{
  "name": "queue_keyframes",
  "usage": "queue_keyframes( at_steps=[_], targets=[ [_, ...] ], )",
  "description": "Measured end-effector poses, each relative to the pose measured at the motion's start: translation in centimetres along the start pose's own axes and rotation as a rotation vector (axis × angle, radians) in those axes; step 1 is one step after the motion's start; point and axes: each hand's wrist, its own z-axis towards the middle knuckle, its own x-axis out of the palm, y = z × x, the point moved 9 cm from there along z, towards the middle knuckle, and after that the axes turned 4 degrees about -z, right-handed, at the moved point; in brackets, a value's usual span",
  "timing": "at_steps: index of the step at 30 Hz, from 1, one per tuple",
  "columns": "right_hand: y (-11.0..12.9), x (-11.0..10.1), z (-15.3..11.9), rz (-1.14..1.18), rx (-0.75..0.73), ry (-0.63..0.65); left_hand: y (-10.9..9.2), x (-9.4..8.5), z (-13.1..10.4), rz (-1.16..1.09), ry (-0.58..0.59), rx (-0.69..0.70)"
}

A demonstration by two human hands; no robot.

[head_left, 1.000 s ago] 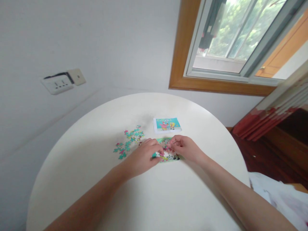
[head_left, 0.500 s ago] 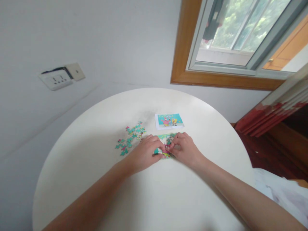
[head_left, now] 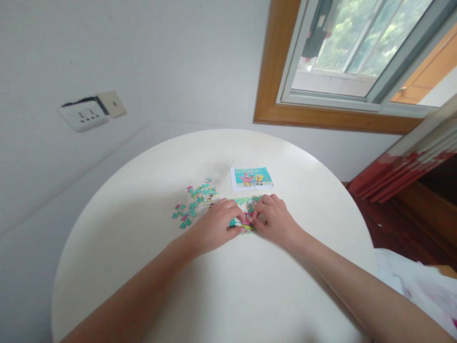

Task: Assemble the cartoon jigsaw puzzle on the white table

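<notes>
A partly assembled jigsaw puzzle (head_left: pixel 234 222) in teal, pink and yellow lies flat on the white round table (head_left: pixel 235 295), mostly covered by my hands. My left hand (head_left: pixel 223 220) rests over its left side, with thumb and forefinger closing on the puzzle near its middle. From the right, my right hand (head_left: pixel 273 216) has its thumb and fingertips pinched together at the same spot, on what looks like a small puzzle piece. The fingertips hide most of that piece. Loose puzzle pieces (head_left: pixel 194 202), mostly teal with some pink, are scattered left of my left hand.
Just beyond the puzzle lies a picture card (head_left: pixel 253 178) with a pink and a yellow cartoon figure. A wall socket (head_left: pixel 84 116) is at the left. Behind the table's far edge are the wall and a wood-framed window (head_left: pixel 263 102); a curtain (head_left: pixel 396 171) hangs at right.
Both hands stay at the middle of the puzzle, with only slight finger movement. The view has shifted very slightly; the loose pieces and the card lie as before.
</notes>
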Motion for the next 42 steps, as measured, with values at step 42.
queue_keyframes(
  at_steps=[42],
  targets=[
    [-0.3, -1.9, 0.5, -0.046, -0.164, -0.014, -0.1, 0.0, -0.2, 0.013, 0.004, 0.015]
  ],
)
